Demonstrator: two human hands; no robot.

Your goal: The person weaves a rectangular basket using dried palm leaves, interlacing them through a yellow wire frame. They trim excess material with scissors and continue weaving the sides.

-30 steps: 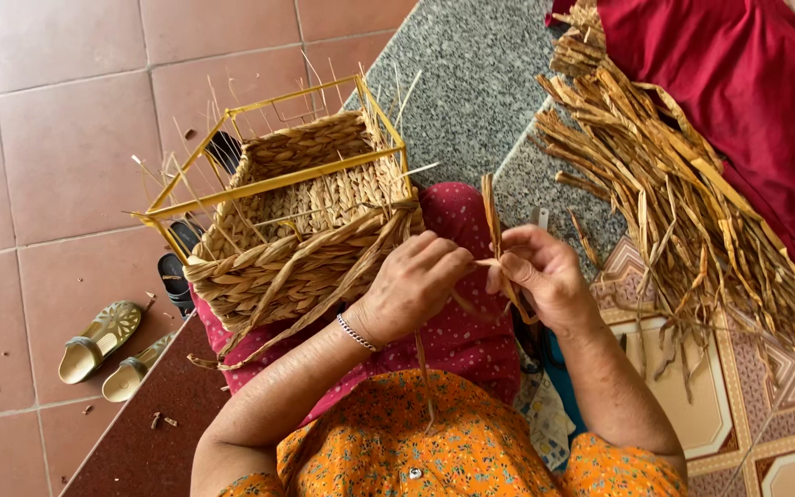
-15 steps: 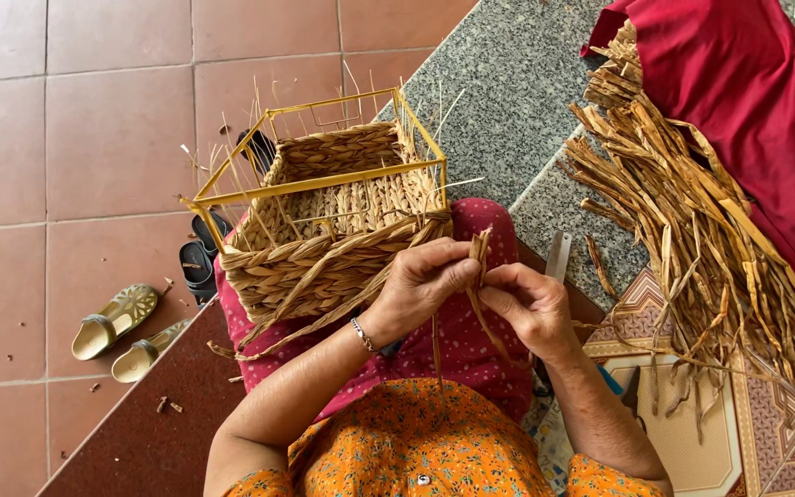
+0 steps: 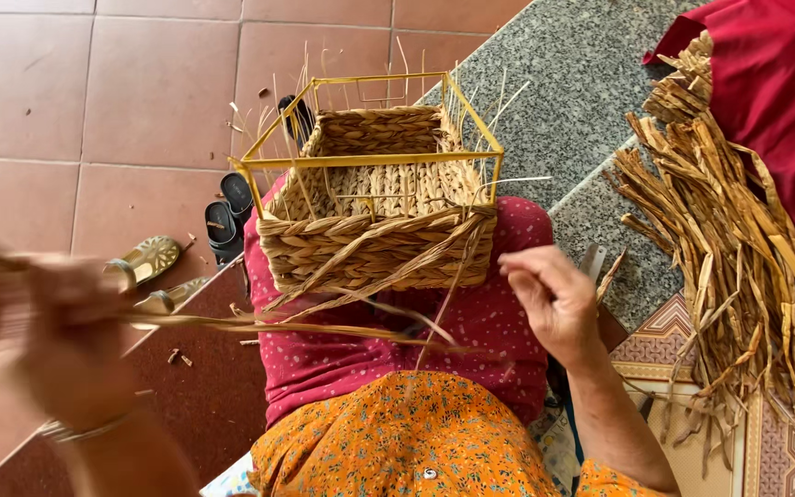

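Observation:
A half-woven straw basket (image 3: 374, 225) on a yellow wire frame (image 3: 370, 158) rests on my lap, on the pink dotted cloth (image 3: 471, 322). My left hand (image 3: 52, 336), blurred, is out at the far left, closed on long dry straw strands (image 3: 305, 324) that stretch back toward the basket. My right hand (image 3: 554, 299) hovers beside the basket's right corner with fingers spread, touching a thin strand that hangs from the weave.
A big bundle of dry straw strips (image 3: 738, 248) lies at the right on the granite step (image 3: 581, 101), beside red cloth (image 3: 775, 101). Black sandals (image 3: 227, 216) and pale shoes (image 3: 144, 262) sit on the tiled floor at the left.
My left hand has swung far out to the left, drawing the straw strands long. My right hand has let go of the strands and opened. The view has shifted closer.

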